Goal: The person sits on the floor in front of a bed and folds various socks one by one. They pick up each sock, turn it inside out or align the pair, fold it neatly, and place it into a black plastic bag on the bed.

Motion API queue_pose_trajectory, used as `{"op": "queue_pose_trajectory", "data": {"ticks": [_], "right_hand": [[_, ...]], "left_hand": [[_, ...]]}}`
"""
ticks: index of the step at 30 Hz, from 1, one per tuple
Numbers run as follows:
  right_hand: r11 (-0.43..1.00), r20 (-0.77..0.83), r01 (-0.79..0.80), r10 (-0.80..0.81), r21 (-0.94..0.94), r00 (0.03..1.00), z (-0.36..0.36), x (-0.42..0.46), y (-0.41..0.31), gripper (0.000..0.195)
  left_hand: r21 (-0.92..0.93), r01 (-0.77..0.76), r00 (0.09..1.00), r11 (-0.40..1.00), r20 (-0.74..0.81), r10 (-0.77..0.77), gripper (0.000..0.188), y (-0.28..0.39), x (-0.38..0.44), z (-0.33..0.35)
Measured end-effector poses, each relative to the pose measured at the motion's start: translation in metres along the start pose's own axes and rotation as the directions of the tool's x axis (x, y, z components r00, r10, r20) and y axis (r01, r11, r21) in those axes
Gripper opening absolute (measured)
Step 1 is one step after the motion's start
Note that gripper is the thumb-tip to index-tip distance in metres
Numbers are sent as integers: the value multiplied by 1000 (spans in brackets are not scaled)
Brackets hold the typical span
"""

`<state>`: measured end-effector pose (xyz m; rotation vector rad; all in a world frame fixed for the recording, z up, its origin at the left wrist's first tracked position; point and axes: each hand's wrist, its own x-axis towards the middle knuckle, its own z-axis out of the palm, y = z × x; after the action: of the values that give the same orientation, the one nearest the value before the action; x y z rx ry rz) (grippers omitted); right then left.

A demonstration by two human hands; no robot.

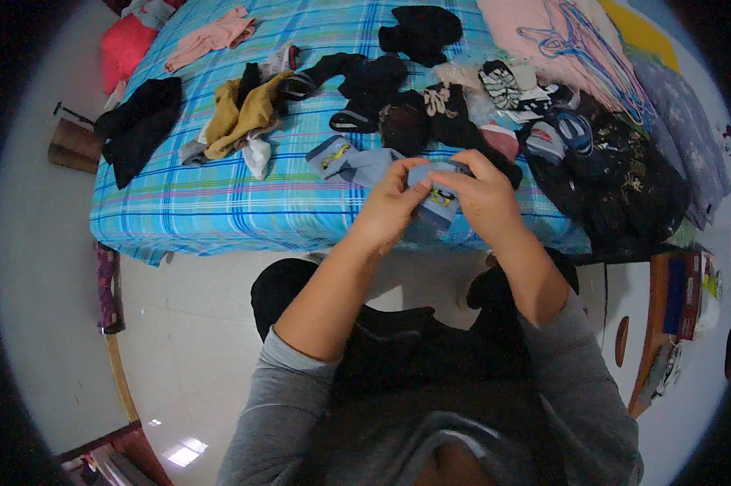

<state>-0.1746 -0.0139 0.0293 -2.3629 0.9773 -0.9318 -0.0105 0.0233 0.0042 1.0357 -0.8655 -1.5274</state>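
Between both hands I hold a grey-blue sock [433, 209] with a yellow and black figure on it, just above the near edge of the bed. My left hand [396, 197] pinches its left side between thumb and fingers. On the other side, my right hand [486, 193] grips it with the thumb across the fabric. A similar grey-blue sock [341, 159] with a yellow figure lies on the bed just left of my hands. Part of it is hidden behind my left hand. Dark socks [403, 124] lie in a heap beyond my fingers.
A blue plaid sheet [219, 209] covers the bed. Mustard socks [244, 118] and a black garment [146, 124] lie to the left. Rolled socks [545, 143] rest on a black plastic bag [621, 176] at right. Beyond are hangers [575, 45] and a pink garment [210, 37].
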Motion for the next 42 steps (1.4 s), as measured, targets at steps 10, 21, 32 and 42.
{"op": "queue_pose_trajectory", "data": {"ticks": [10, 21, 32, 42], "right_hand": [[981, 45, 152, -158, 118, 986, 1, 1, -9, 35], [973, -184, 15, 29, 232, 983, 21, -2, 7, 24], [923, -201, -75, 160, 376, 967, 28, -6, 6, 28], [938, -307, -110, 215, 328, 927, 24, -3, 5, 29]], "left_hand": [[-238, 40, 976, 970, -199, -89, 29, 3, -3, 2], [17, -132, 986, 991, -105, 133, 46, 2, -5, 14], [237, -250, 938, 939, -180, 295, 31, -12, 2, 12], [467, -411, 854, 783, -102, 510, 34, -10, -2, 20]]}}
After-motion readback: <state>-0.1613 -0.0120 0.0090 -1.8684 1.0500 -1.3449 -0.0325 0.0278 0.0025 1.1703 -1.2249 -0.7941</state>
